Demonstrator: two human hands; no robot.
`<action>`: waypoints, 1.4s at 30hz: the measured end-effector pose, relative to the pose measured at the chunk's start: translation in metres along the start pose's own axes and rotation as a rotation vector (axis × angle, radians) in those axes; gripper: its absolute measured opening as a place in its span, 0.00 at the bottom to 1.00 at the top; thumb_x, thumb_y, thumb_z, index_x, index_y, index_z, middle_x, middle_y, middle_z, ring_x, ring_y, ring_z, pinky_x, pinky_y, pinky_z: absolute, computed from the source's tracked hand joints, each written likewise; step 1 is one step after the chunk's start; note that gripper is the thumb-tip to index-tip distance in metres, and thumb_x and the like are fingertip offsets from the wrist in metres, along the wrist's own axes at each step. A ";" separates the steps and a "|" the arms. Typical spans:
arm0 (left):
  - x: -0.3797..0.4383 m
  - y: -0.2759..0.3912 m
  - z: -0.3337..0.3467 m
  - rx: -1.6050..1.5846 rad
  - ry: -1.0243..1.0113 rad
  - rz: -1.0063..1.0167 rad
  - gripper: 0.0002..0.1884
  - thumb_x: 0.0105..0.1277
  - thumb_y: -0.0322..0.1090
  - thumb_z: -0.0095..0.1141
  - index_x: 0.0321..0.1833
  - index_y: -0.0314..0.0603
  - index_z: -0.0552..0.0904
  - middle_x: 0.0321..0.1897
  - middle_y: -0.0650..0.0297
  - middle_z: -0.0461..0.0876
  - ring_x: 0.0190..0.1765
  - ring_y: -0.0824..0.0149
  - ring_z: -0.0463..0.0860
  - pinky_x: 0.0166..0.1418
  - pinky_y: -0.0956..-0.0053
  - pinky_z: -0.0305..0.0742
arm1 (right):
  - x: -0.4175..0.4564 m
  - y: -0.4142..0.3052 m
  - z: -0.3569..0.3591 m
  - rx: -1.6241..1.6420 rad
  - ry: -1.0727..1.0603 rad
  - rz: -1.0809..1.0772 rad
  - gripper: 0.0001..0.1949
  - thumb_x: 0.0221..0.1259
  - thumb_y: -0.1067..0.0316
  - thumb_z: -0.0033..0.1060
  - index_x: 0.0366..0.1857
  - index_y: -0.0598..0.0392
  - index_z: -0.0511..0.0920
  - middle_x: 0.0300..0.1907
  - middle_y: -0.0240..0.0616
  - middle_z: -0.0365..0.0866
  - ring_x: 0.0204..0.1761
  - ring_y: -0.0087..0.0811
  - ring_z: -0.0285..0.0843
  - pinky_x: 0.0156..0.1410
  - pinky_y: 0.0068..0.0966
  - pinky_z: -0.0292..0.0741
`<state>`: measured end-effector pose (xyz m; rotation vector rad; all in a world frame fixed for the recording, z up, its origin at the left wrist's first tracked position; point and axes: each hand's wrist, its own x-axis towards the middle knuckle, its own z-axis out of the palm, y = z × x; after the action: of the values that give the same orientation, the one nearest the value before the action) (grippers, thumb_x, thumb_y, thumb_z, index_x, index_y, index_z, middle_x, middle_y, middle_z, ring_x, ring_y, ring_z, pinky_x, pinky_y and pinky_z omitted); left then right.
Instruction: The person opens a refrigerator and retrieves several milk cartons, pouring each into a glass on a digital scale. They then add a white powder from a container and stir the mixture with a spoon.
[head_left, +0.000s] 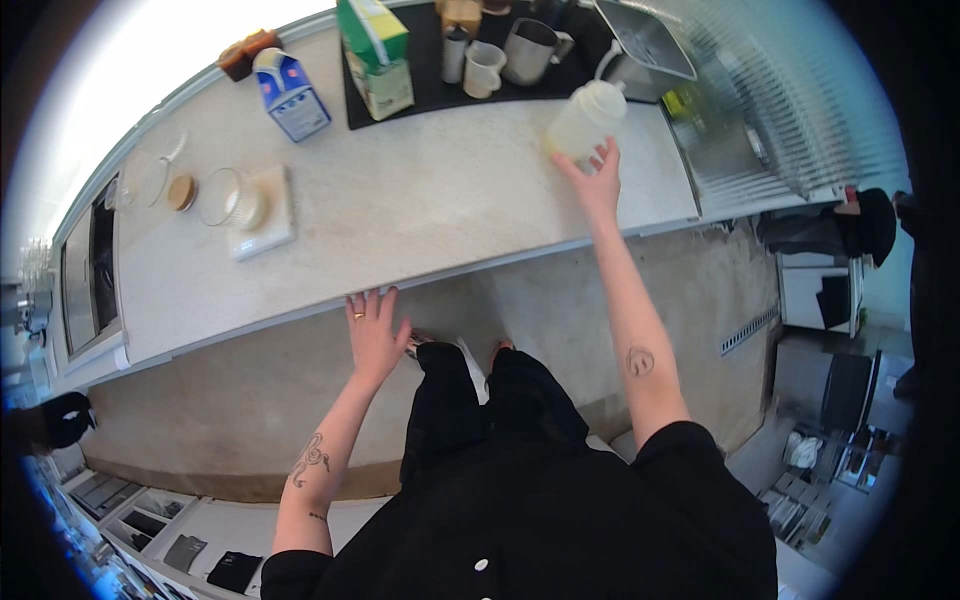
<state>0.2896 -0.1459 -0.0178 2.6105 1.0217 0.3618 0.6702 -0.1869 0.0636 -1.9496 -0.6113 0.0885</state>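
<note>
At the right of the counter, my right hand is at the lower part of a translucent squeeze bottle with a bent spout. Its thumb lies on the left side and the fingers on the right, spread apart; whether they press on the bottle I cannot tell. Something pale yellow shows near the bottle's base. My left hand has its fingertips at the counter's front edge, fingers apart, holding nothing. Further left, a ribbed glass with pale contents stands on a white square slab or scale.
A green carton, a small white pitcher and a metal pitcher stand on a black mat. Left are a blue-and-white carton, a wooden lid and a clear glass. Another person stands far right.
</note>
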 end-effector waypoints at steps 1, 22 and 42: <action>-0.001 0.000 0.004 0.033 0.008 -0.038 0.29 0.58 0.41 0.65 0.64 0.43 0.75 0.66 0.47 0.69 0.70 0.38 0.65 0.74 0.39 0.55 | -0.019 -0.001 -0.004 -0.004 0.019 -0.022 0.32 0.51 0.55 0.77 0.57 0.58 0.71 0.54 0.46 0.81 0.56 0.43 0.78 0.62 0.38 0.73; -0.004 0.009 0.040 0.152 0.293 -0.158 0.18 0.56 0.30 0.65 0.48 0.41 0.74 0.66 0.49 0.66 0.72 0.39 0.61 0.71 0.48 0.60 | -0.095 0.113 -0.052 -0.504 -0.320 -0.638 0.27 0.43 0.70 0.65 0.56 0.51 0.75 0.55 0.44 0.70 0.63 0.50 0.68 0.73 0.53 0.61; -0.227 0.106 0.026 0.044 0.038 -0.352 0.14 0.59 0.28 0.64 0.45 0.36 0.75 0.69 0.50 0.61 0.76 0.39 0.54 0.72 0.47 0.59 | -0.187 0.149 -0.225 -0.365 -0.493 -0.055 0.26 0.53 0.63 0.67 0.60 0.50 0.75 0.57 0.46 0.71 0.63 0.50 0.67 0.72 0.44 0.63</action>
<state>0.2014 -0.3815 -0.0291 2.4025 1.4840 0.3056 0.6373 -0.5068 -0.0018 -2.2763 -1.0625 0.4607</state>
